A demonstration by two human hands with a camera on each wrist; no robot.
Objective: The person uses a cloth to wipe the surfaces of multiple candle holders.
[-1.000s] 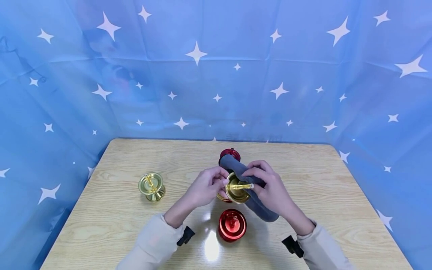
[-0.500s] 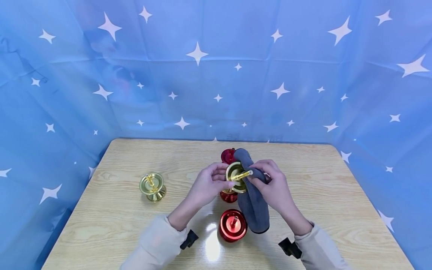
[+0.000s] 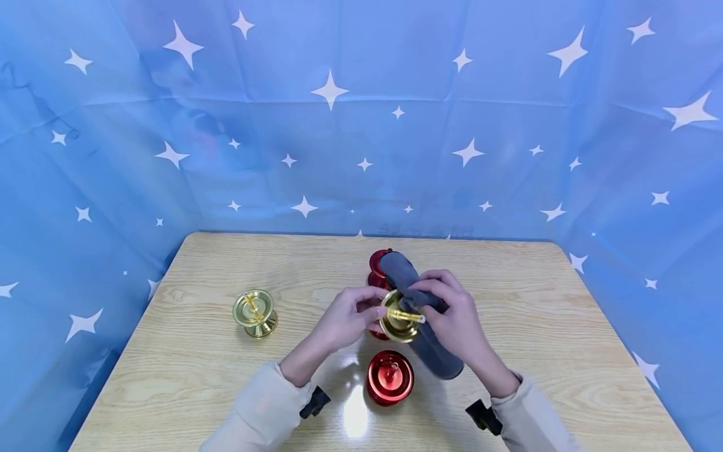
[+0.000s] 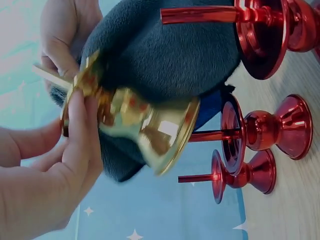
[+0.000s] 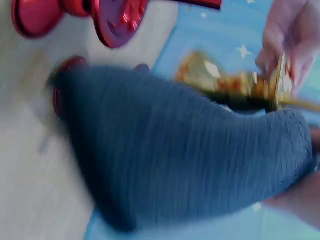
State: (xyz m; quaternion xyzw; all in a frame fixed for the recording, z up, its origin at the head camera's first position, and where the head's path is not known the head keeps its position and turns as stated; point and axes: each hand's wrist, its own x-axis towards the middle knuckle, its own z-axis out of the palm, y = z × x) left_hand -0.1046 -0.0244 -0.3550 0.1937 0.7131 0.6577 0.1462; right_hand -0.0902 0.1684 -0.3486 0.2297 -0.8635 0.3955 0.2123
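your left hand [image 3: 350, 319] pinches the gold candle holder [image 3: 398, 328] by the rim of its dish, thumb and fingertips on either side. the holder sits just beyond those fingertips, between your two hands and lifted off the table [image 3: 536, 301], its stem leaning over toward your right hand [image 3: 454, 317]. that right hand has a dark grey cloth [image 3: 436, 353] bunched between thumb and fingers, pressed to the far side of the dish; the cloth's loose ends hang past your grip, blurred in the right wrist view. three red candle holders [image 3: 390, 378] stand in a row below and about your hands, and a second gold holder [image 3: 254, 314] stands upright well off to your left.
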